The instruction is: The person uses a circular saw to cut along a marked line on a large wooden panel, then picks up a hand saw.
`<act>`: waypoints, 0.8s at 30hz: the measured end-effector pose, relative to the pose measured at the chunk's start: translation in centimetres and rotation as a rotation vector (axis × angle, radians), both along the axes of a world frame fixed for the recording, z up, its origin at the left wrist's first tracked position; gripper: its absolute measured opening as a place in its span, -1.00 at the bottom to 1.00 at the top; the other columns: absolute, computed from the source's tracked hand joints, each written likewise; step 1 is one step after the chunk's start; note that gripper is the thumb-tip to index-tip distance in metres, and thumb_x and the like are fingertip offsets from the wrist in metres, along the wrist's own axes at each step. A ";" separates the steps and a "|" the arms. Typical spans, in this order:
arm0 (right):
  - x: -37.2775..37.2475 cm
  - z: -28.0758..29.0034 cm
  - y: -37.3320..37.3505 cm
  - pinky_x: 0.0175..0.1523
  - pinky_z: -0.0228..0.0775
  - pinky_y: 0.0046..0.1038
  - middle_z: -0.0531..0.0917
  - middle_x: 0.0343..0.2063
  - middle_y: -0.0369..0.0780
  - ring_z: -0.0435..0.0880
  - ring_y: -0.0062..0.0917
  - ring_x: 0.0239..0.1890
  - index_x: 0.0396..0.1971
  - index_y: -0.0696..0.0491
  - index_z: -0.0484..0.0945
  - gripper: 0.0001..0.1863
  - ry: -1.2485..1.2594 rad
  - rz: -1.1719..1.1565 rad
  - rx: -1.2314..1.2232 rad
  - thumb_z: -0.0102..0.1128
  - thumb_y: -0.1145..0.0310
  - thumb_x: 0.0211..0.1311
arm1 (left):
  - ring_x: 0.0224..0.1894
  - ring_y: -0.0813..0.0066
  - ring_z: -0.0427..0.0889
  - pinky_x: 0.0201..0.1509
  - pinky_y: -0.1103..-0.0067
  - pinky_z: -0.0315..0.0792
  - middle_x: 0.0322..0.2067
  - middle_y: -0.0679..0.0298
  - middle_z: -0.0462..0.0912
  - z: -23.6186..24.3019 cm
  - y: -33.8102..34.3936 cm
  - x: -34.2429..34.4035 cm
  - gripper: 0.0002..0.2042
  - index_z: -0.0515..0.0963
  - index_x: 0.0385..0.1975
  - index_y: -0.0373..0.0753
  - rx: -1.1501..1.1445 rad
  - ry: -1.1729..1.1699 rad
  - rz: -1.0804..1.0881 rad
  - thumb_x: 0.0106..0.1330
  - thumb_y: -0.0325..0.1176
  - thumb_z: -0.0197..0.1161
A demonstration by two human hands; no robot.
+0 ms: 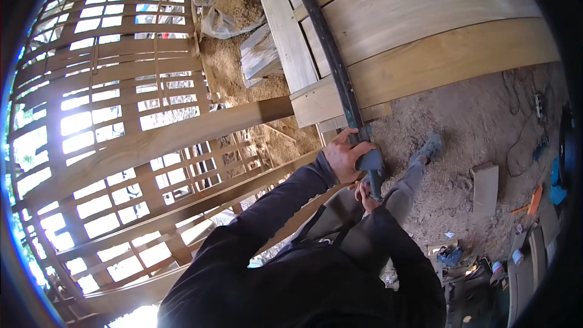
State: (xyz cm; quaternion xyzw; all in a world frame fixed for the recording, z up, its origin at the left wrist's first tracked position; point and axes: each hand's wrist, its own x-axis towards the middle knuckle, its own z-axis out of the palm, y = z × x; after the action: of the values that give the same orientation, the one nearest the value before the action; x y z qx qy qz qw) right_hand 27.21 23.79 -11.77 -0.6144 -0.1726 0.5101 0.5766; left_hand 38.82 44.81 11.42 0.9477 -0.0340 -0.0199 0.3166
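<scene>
Sawdust covers the workshop floor (pixel 467 115), with a slatted wooden lattice wall (pixel 103 121) at the person's left. Both hands work a long bar clamp (pixel 340 79) that runs across a glued-up wooden panel (pixel 425 30). Left hand (pixel 343 157) wraps the clamp's sliding jaw; right hand (pixel 364 195) closes around its handle (pixel 376 182) below. Tightening looks under way; next likely calls for steady turning while the jaw stays seated on the panel's edge.
</scene>
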 end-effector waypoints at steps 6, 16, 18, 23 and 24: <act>5.3 2.9 2.6 -0.28 0.37 -0.50 0.45 -0.64 -0.24 0.47 -0.50 -0.55 -0.52 0.10 0.38 -0.74 -0.299 0.213 0.490 -0.03 0.29 0.35 | -0.66 0.28 0.51 0.16 0.24 0.34 -0.74 0.32 0.49 -0.1 0.8 -1.3 -0.58 0.56 -0.27 -0.09 0.064 -0.063 0.071 -0.22 -0.20 0.43; 3.4 -5.2 1.6 -0.39 0.32 -0.32 0.50 -0.58 -0.16 0.49 -0.34 -0.50 -0.66 0.12 0.41 -0.76 -0.216 0.316 0.772 0.04 0.42 0.21 | -0.13 0.18 0.64 0.29 0.05 0.09 -0.37 0.18 0.65 1.5 -0.5 2.2 -0.68 0.55 -0.31 -0.11 0.044 -0.081 -0.022 -0.08 -0.14 0.26; 2.7 -6.3 2.7 -0.38 0.33 -0.27 0.49 -0.59 -0.14 0.48 -0.30 -0.51 -0.67 0.12 0.40 -0.76 -0.060 0.455 0.668 0.06 0.43 0.19 | 0.09 0.17 0.52 0.34 -0.02 -0.04 -0.14 0.17 0.62 1.4 0.3 0.9 -0.65 0.55 -0.33 -0.11 0.065 0.044 0.020 -0.13 -0.10 0.23; 5.6 -4.1 2.1 -0.44 0.29 -0.19 0.45 -0.70 -0.14 0.47 -0.22 -0.59 -0.59 0.07 0.45 -0.79 -0.550 0.448 0.880 0.04 0.29 0.17 | 0.00 0.23 0.58 0.36 -0.05 -0.08 -0.24 0.17 0.63 -0.3 0.5 -0.3 -0.69 0.54 -0.39 -0.12 0.024 0.142 -0.035 -0.20 -0.19 0.29; 6.4 -5.1 0.5 -0.46 0.29 -0.18 0.47 -0.70 -0.13 0.50 -0.21 -0.60 -0.55 0.08 0.49 -0.77 -0.582 0.485 0.785 0.04 0.24 0.16 | -0.02 0.24 0.59 0.36 -0.04 -0.09 -0.26 0.18 0.63 -1.1 0.1 -0.1 -0.70 0.54 -0.40 -0.12 -0.017 0.139 -0.064 -0.20 -0.22 0.29</act>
State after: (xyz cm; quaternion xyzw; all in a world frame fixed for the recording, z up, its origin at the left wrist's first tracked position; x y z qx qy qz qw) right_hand 33.63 24.29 -16.89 -0.4114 -0.6393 0.3346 0.5568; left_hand 38.67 44.89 10.30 0.9397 -0.0423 -0.0956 0.3256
